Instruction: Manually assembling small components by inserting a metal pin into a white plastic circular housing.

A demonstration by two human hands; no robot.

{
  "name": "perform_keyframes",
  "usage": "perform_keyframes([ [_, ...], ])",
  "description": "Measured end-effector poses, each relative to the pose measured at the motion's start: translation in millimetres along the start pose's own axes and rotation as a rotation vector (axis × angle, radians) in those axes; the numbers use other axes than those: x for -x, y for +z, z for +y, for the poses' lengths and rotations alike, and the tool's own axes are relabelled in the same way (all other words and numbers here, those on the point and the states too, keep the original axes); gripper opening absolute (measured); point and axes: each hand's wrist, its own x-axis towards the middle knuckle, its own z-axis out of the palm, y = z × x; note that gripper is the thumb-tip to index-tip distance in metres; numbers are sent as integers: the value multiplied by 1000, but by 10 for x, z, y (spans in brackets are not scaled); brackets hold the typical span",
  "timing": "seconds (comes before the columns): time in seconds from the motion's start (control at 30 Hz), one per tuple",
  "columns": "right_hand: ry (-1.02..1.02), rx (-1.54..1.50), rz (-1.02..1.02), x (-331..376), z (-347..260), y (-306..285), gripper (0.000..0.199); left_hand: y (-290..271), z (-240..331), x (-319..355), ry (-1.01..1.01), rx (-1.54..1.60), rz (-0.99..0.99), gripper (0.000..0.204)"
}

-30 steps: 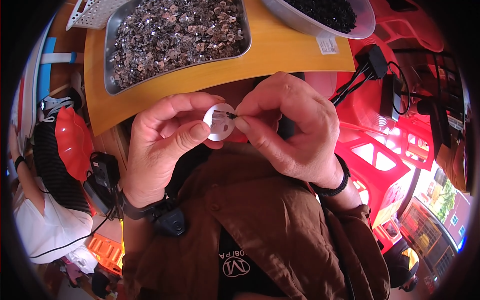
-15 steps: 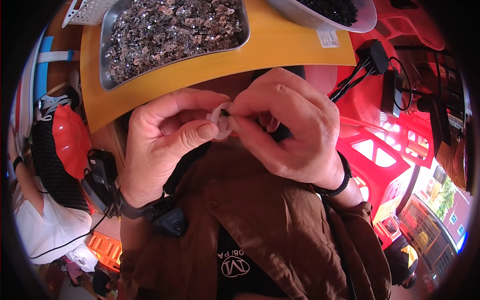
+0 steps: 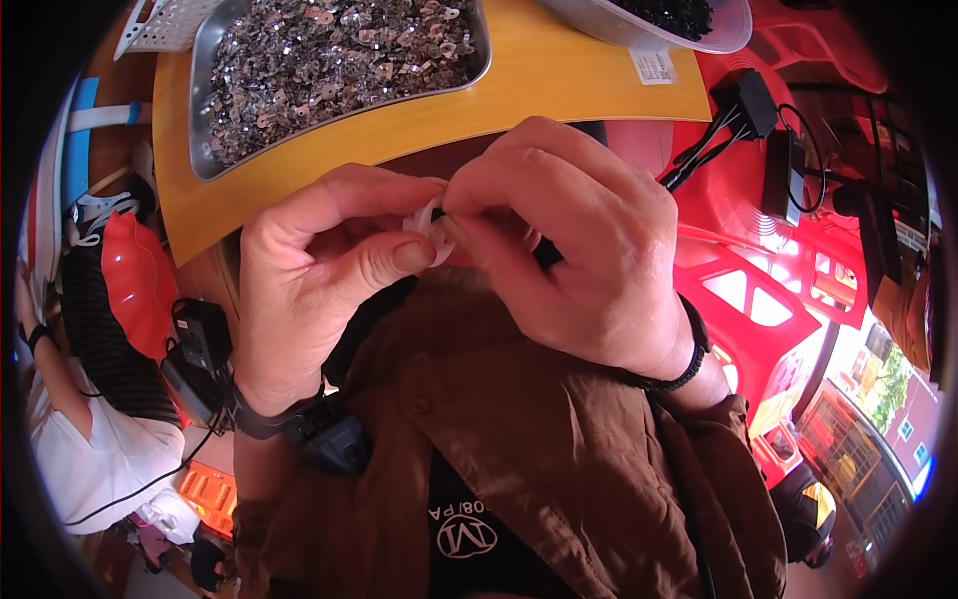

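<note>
Head view. Both hands are working close under the camera, above the brown shirt (image 3: 559, 439). The left hand (image 3: 319, 280) is curling inward, thumb and forefinger pinching narrowly on a small white plastic piece (image 3: 427, 222). The right hand (image 3: 579, 250) is meeting it from the other side, its fingertips closing on the same piece, so the piece is sitting squeezed between the two hands, mostly hidden; its shape cannot be told.

Behind the hands, a yellow table (image 3: 559, 80) is carrying a metal tray (image 3: 200, 100) heaped with small shiny metal parts (image 3: 329, 60). A pale bowl (image 3: 718, 35) holding dark bits is resting at the table's far right corner. A black cable plug (image 3: 743, 100) is lying on a red plastic stool (image 3: 758, 299) just right of the table. A black band is circling the right wrist.
</note>
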Motion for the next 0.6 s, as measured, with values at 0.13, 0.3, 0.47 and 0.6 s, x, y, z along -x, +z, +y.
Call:
perform_keyframes([
  [0.13, -23, 16, 5, 6, 32, 16, 15, -13, -33, -12, -3, -60, 12, 25],
  [0.3, 277, -247, -71, -2, 59, -53, 11, -15, -56, -29, -28, -104, 34, 25],
  [0.47, 537, -672, -54, 11, 168, 29, 6, -53, -148, -16, -33, -38, 42, 27],
  [0.6, 597, -934, -37, 34, 285, 111, 12, 35, -181, -57, -78, 218, 91, 28],
])
